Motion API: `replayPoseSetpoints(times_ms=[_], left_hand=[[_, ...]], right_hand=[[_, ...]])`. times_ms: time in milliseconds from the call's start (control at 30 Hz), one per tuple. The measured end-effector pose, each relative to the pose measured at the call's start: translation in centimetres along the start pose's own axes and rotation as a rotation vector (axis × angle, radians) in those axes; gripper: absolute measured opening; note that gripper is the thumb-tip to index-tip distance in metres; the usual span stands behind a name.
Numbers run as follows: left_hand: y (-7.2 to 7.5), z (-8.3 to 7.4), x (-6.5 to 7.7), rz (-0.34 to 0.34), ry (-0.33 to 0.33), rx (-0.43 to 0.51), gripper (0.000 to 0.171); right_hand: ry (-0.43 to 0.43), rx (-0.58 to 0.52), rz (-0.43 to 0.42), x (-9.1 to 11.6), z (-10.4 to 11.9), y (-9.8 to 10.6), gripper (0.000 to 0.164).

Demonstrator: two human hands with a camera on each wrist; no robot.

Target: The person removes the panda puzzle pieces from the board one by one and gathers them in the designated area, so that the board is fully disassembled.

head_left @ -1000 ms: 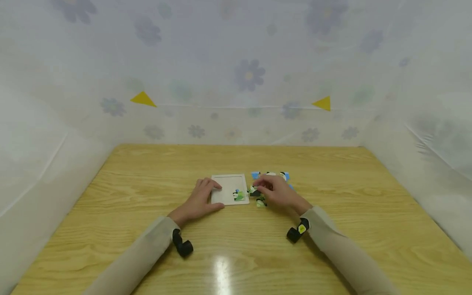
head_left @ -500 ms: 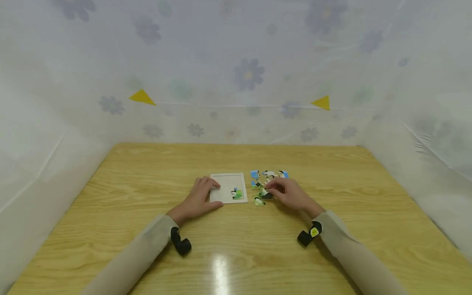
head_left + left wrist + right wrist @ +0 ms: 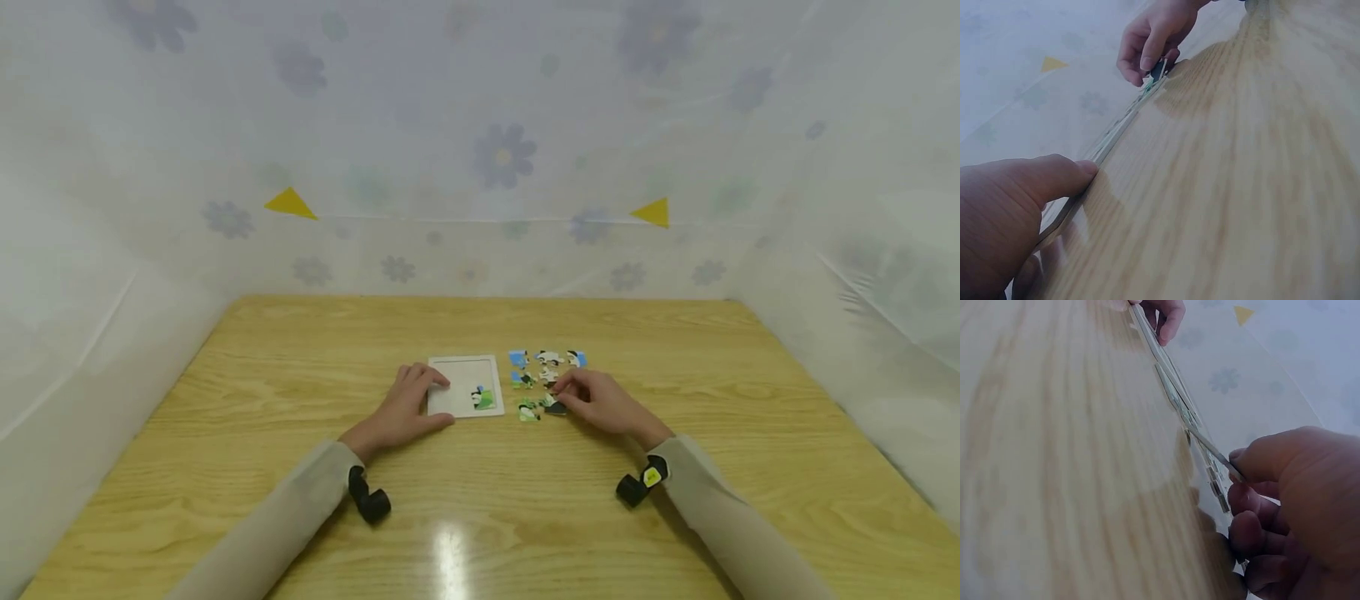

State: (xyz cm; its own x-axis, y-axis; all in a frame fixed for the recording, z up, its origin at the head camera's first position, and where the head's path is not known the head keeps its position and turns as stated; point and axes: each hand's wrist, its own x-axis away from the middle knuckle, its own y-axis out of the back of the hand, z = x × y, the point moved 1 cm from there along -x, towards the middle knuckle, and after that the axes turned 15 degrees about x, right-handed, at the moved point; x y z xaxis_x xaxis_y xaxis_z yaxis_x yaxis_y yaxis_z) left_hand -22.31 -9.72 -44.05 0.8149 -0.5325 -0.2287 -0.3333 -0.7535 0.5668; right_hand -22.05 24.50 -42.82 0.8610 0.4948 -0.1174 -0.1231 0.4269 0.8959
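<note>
In the head view my right hand (image 3: pixel 603 404) pinches a black, white and green jigsaw puzzle piece (image 3: pixel 553 406) by its right end. The right wrist view shows this piece (image 3: pixel 1213 453) tilted, its held end raised between thumb and fingers. My left hand (image 3: pixel 405 406) rests at the left side of a white puzzle tray (image 3: pixel 453 361), thumb along its near edge and fingers spread over its left side. In the tray's near right corner lies a green panda piece (image 3: pixel 483 397).
Several loose pieces lie right of the tray, among them a blue one (image 3: pixel 517 358), a white panda piece (image 3: pixel 550 357) and a green one (image 3: pixel 528 411). The wooden table (image 3: pixel 337 333) meets a flowered sheet (image 3: pixel 420 150) behind.
My right hand has moved right, away from the tray, carrying the black, white and green puzzle piece with it. My left hand and the tray stay in place.
</note>
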Motion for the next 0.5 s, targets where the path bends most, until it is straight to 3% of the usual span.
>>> replayPoseSetpoints(times_ms=[500], left_hand=[[0.26, -0.17, -0.08, -0.007, -0.008, -0.009, 0.045]], right_hand=[[-0.021, 0.025, -0.043, 0.04, 0.03, 0.50, 0.010]])
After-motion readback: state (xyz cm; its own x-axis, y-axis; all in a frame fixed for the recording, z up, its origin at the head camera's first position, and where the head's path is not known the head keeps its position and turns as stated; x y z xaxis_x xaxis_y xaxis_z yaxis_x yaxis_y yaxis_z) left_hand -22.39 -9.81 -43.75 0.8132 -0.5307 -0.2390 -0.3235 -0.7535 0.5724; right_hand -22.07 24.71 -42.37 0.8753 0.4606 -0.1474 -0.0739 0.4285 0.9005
